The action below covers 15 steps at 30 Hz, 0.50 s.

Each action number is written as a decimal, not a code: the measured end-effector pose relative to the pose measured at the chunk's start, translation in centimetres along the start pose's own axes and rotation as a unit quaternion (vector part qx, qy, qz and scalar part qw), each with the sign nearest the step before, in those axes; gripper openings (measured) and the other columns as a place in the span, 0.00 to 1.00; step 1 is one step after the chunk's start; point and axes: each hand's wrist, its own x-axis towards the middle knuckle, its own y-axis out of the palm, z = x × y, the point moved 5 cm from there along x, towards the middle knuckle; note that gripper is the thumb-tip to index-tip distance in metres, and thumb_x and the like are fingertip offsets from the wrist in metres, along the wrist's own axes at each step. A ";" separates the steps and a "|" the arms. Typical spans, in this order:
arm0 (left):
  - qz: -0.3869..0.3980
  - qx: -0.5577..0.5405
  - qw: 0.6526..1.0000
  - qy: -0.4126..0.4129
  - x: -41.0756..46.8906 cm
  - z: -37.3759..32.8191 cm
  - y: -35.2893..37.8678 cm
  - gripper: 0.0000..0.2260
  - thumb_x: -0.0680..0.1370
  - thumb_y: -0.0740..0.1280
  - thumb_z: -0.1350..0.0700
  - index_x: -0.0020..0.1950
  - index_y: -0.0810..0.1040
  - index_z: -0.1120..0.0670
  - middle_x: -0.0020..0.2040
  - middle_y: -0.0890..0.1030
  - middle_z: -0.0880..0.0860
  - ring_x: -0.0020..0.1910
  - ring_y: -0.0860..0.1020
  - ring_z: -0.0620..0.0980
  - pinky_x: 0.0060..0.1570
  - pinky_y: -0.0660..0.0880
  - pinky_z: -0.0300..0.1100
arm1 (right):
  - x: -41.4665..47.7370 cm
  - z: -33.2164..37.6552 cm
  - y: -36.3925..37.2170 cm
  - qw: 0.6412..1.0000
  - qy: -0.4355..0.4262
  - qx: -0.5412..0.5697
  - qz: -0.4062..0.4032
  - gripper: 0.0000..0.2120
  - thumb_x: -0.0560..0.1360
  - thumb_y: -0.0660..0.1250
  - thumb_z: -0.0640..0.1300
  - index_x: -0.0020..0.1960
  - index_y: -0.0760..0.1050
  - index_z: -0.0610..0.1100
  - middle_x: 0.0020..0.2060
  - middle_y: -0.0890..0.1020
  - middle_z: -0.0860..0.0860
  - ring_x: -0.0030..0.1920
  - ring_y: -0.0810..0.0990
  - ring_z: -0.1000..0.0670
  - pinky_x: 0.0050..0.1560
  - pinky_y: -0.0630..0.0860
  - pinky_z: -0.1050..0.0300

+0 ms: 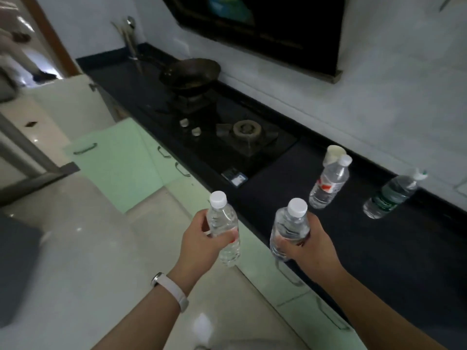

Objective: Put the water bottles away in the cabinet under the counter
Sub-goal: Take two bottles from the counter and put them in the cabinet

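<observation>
My left hand (199, 245) grips a clear water bottle (223, 228) with a white cap, held upright over the floor in front of the cabinets. My right hand (307, 246) grips a second clear water bottle (289, 229) at the counter's front edge. On the dark counter (379, 248) stand a red-labelled bottle (329, 184) and a green-labelled bottle (391, 194), with a white-capped container (333, 152) behind the red one. A light green cabinet door (113, 162) under the counter stands open to the left. The cabinet's inside is hidden.
A gas hob (242, 137) sits in the counter with a dark wok (189, 74) on the far burner. Utensils (130, 39) hang on the wall. Shut green cabinet doors (290, 279) run below the counter. A person's legs (27, 61) show in the doorway at far left.
</observation>
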 end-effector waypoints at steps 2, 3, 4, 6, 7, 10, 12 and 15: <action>-0.019 -0.009 1.000 -0.004 0.7 1.0 -4.1 0.23 0.66 0.82 0.55 0.55 0.77 0.42 0.47 0.83 0.36 0.47 0.81 0.37 0.49 0.78 0.40 | 0.4 2.4 3.5 1.000 -0.018 0.000 0.013 0.26 0.67 0.79 0.48 0.59 0.71 0.62 0.49 0.82 0.57 0.48 0.82 0.59 0.51 0.79 0.55; -0.029 -0.013 0.999 -0.005 1.0 1.4 -6.1 0.23 0.66 0.82 0.55 0.56 0.77 0.42 0.48 0.83 0.38 0.48 0.82 0.39 0.50 0.79 0.42 | 0.6 3.7 5.2 1.000 -0.027 -0.002 0.016 0.25 0.67 0.79 0.47 0.57 0.71 0.63 0.49 0.82 0.58 0.48 0.81 0.61 0.51 0.79 0.56; -0.039 -0.016 0.999 -0.008 1.3 1.9 -8.0 0.23 0.66 0.82 0.54 0.56 0.77 0.42 0.48 0.84 0.40 0.50 0.82 0.41 0.52 0.80 0.44 | 0.7 4.9 6.8 0.999 -0.036 -0.002 0.019 0.25 0.67 0.79 0.46 0.55 0.70 0.64 0.49 0.82 0.58 0.48 0.81 0.63 0.50 0.78 0.58; -0.055 -0.017 0.998 -0.007 1.8 2.9 -11.6 0.24 0.65 0.82 0.52 0.56 0.78 0.42 0.49 0.84 0.40 0.51 0.82 0.44 0.54 0.81 0.48 | 1.1 7.0 9.9 0.998 -0.051 -0.003 0.022 0.24 0.68 0.79 0.45 0.54 0.70 0.64 0.50 0.81 0.59 0.48 0.80 0.64 0.50 0.77 0.59; -0.060 -0.013 0.998 -0.004 2.0 3.2 -13.2 0.23 0.65 0.82 0.51 0.55 0.78 0.42 0.49 0.83 0.39 0.51 0.82 0.44 0.54 0.81 0.50 | 1.2 7.9 11.4 0.998 -0.056 -0.007 0.025 0.24 0.68 0.79 0.46 0.55 0.70 0.64 0.50 0.81 0.59 0.48 0.80 0.63 0.51 0.77 0.59; -0.074 0.001 0.997 0.009 2.2 3.9 -18.0 0.23 0.64 0.83 0.50 0.55 0.77 0.40 0.49 0.82 0.35 0.49 0.82 0.40 0.53 0.81 0.47 | 1.8 10.6 15.7 0.997 -0.068 -0.009 0.043 0.24 0.67 0.79 0.50 0.58 0.72 0.59 0.49 0.82 0.58 0.47 0.81 0.60 0.52 0.79 0.54; -0.085 0.003 0.996 0.013 2.1 4.3 -20.7 0.24 0.65 0.83 0.52 0.55 0.77 0.41 0.49 0.82 0.34 0.48 0.81 0.37 0.50 0.79 0.42 | 2.5 12.3 18.5 0.995 -0.078 -0.013 0.060 0.25 0.66 0.79 0.52 0.59 0.73 0.58 0.48 0.82 0.58 0.48 0.82 0.58 0.53 0.80 0.51; -0.124 -0.014 0.992 0.000 2.5 5.1 -24.3 0.23 0.66 0.83 0.55 0.55 0.77 0.42 0.48 0.83 0.36 0.47 0.82 0.37 0.49 0.79 0.41 | 3.5 14.5 22.1 0.992 -0.097 -0.022 0.078 0.27 0.64 0.79 0.56 0.59 0.73 0.58 0.49 0.82 0.59 0.48 0.82 0.58 0.52 0.80 0.51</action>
